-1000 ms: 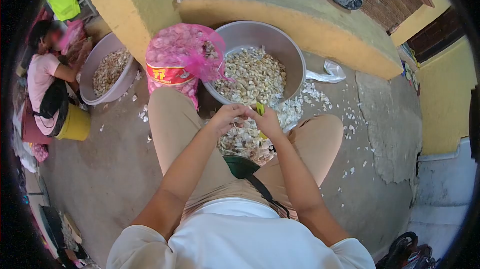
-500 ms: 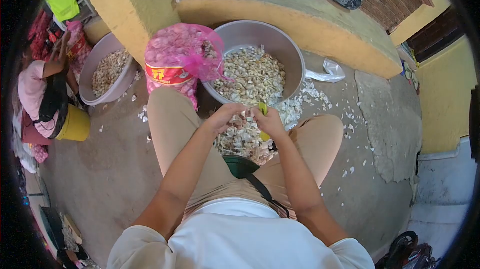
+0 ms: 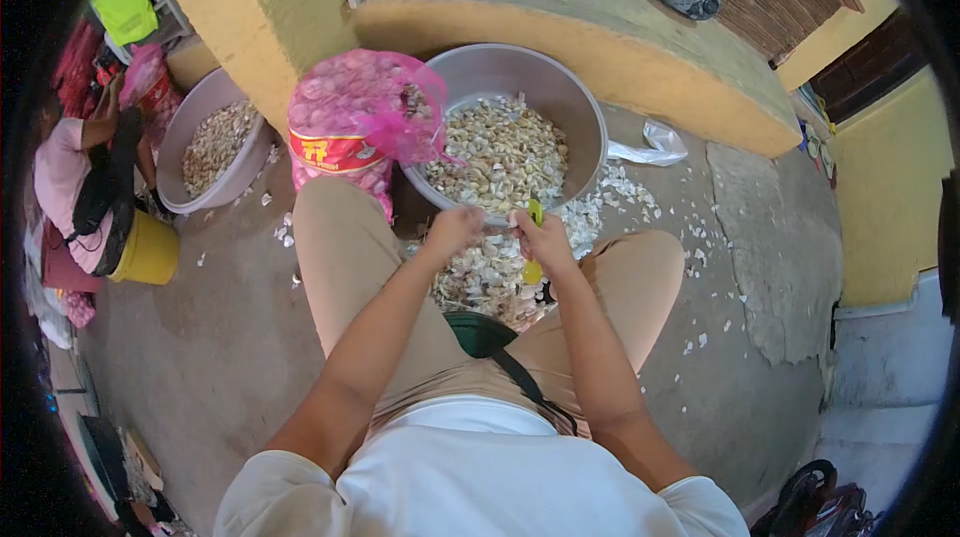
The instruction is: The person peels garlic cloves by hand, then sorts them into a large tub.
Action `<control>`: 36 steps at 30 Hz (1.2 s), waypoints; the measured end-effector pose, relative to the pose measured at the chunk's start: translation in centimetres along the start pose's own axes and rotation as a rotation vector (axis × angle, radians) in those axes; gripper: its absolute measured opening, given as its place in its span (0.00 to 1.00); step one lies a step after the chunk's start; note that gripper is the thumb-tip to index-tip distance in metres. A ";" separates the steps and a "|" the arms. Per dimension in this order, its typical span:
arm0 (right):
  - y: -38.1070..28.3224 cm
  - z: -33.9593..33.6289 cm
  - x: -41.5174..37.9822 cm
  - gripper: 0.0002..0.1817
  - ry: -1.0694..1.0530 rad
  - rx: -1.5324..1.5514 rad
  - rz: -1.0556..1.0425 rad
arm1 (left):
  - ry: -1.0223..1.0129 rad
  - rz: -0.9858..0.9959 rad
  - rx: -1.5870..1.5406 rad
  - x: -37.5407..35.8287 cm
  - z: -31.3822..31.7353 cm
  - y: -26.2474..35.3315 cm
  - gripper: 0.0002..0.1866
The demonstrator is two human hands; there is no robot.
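Observation:
My right hand (image 3: 540, 239) is closed around a yellow knife (image 3: 533, 271), held upright near the front rim of a large grey basin (image 3: 590, 97) of garlic cloves (image 3: 500, 152). To its left, my left hand (image 3: 456, 233) is curled and blurred; whatever its fingers hold is hidden. Both hands are apart, above a heap of garlic peels (image 3: 480, 282) between my knees. A pink mesh bag (image 3: 340, 102) of garlic bulbs stands left of the basin, its loose top touching the rim.
At the left, a person (image 3: 75, 162) in a pink shirt sits on a yellow bucket (image 3: 148, 249) beside a second basin (image 3: 230, 177) of cloves. A clear plastic bag (image 3: 655, 144) and scattered peels lie on the floor. Behind runs a yellow ledge (image 3: 600, 52).
My left hand has moved a little left, away from my right hand. My right hand still holds the yellow knife. The person at the left has leaned and lowered their arms.

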State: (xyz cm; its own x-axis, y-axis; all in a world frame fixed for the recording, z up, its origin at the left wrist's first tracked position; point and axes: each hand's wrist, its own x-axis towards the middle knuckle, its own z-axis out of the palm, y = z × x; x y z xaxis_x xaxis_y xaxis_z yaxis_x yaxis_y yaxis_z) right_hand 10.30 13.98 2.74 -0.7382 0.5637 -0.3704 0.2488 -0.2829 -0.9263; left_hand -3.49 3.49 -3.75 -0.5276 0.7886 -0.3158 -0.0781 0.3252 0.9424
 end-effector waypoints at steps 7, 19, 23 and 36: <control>0.3 0.2 0.1 0.13 -0.040 -0.257 -0.008 | 0.001 0.113 -0.110 -0.8 0.8 1.5 0.18; 0.5 0.2 -0.1 0.11 -0.203 0.007 0.180 | -0.181 0.276 0.268 -3.1 1.4 3.3 0.16; 0.0 0.4 -0.6 0.12 -0.242 0.154 0.218 | -0.096 0.355 0.341 -3.7 1.3 4.4 0.16; 0.7 0.3 -0.2 0.13 -0.276 0.074 0.146 | -0.123 -0.019 -0.250 -2.7 2.1 3.1 0.19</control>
State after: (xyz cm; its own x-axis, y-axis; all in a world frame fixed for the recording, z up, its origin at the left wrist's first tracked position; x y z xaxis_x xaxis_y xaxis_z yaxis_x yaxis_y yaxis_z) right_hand 10.42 13.46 2.23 -0.8429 0.2843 -0.4569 0.3258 -0.4062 -0.8538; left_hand -0.53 3.45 -0.22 -0.4184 0.8461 -0.3302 -0.3015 0.2136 0.9292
